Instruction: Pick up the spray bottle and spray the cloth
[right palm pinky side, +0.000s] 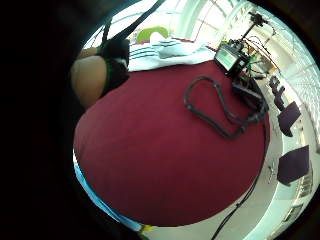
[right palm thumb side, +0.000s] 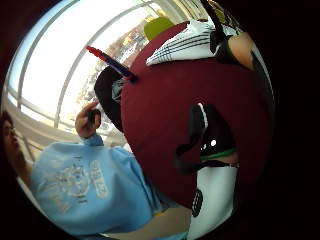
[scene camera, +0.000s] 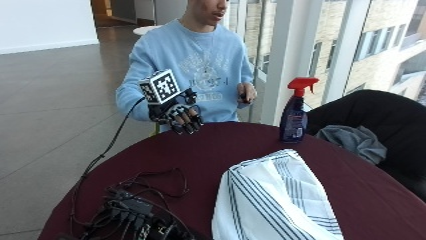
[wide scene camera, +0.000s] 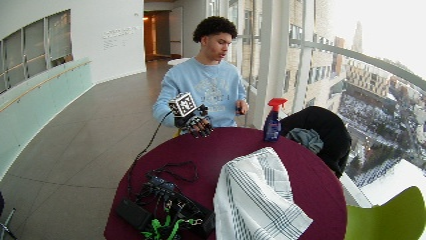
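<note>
Covering the round table (scene camera: 200, 165) is a dark red cloth with a matte, smooth surface; the table stands beside tall windows (wide scene camera: 373, 55) in a hall with a grey tiled floor (wide scene camera: 73, 130). At the left of the outside view, a bundle of black electronics and cables (scene camera: 133, 212) lies on the tabletop near its edge. Next, the gloved right hand (scene camera: 178, 116) is raised above the table's far edge, palm down, fingers hanging loosely curled and apart, gripping nothing and touching nothing. Behind it sits the person in a light blue sweatshirt (scene camera: 193, 65); the bare left hand (scene camera: 246, 93) is raised at chest height and curled round a small dark object that is too small to identify. A white cloth with dark stripes (scene camera: 273, 200) lies crumpled in soft folds on the near part of the table. Further right, the spray bottle (scene camera: 294, 111) stands upright near the far edge of the table, well apart from the gloved hand and apart from the striped cloth; its body is dark blue translucent plastic and its trigger head is red. At the far right, a black chair (scene camera: 379, 115) stands against the table with a grey garment (scene camera: 353, 140) draped on it. A lime green chair (wide scene camera: 386, 220) shows in the wide outside view
</note>
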